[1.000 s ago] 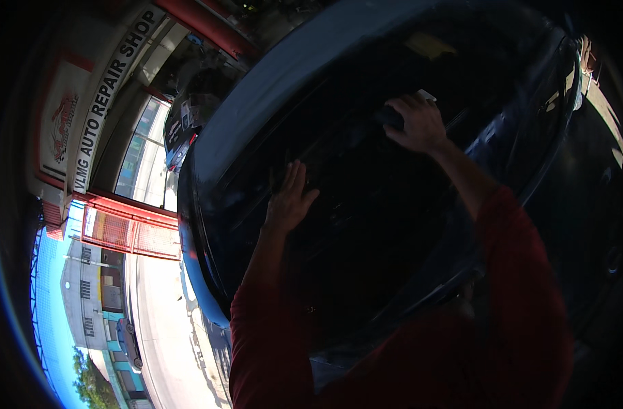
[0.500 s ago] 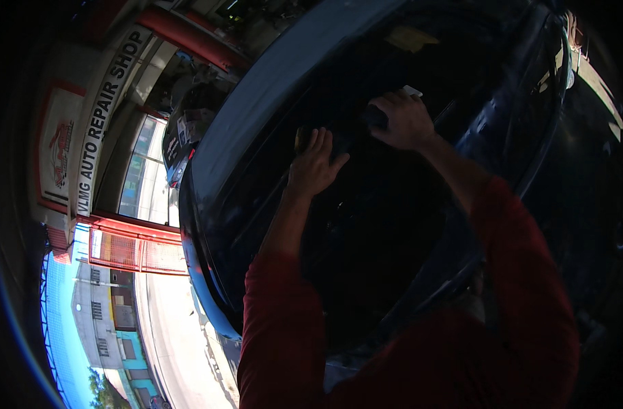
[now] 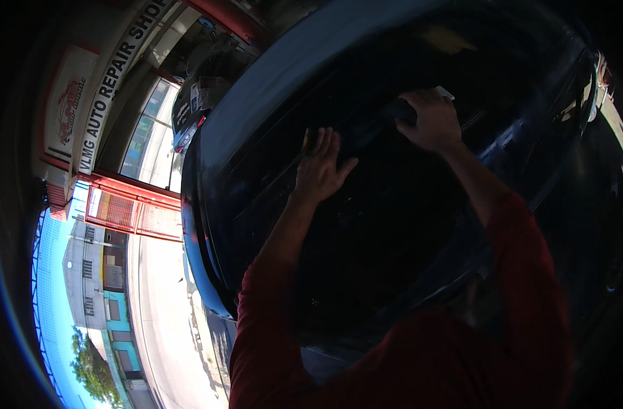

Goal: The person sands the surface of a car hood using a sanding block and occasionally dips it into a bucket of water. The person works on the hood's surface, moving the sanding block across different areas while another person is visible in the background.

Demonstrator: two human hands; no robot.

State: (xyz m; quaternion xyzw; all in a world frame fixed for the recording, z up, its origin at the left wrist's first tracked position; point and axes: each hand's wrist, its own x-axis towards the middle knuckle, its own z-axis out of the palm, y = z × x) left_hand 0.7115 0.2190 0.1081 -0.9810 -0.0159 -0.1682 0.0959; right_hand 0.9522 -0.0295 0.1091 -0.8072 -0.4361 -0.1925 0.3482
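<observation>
Both my arms, in red sleeves, reach over a broad, dark, curved car panel [image 3: 366,238]. My left hand [image 3: 318,167] lies on it with long fingers held together over a small dark block [image 3: 307,141] with a yellowish tint, and the thumb stands apart. To the right and a little farther away, my right hand [image 3: 434,124] is bent over the panel, palm down. A pale, flat piece [image 3: 444,93] sticks out past its fingertips, and the rest of what it grips is hidden in shadow.
A dull yellow patch [image 3: 448,39] marks the panel's far part. A lighter grey-blue band [image 3: 233,102] runs along its left side. Another car [image 3: 192,112] stands beyond. To the left are a red mesh gate [image 3: 134,208], a shop sign [image 3: 117,82] and a sunlit road [image 3: 161,293].
The whole view has shifted, so car and hands sit farther right. My right hand has turned slightly, and the dark block under it no longer shows clearly. The left hand stays on its block.
</observation>
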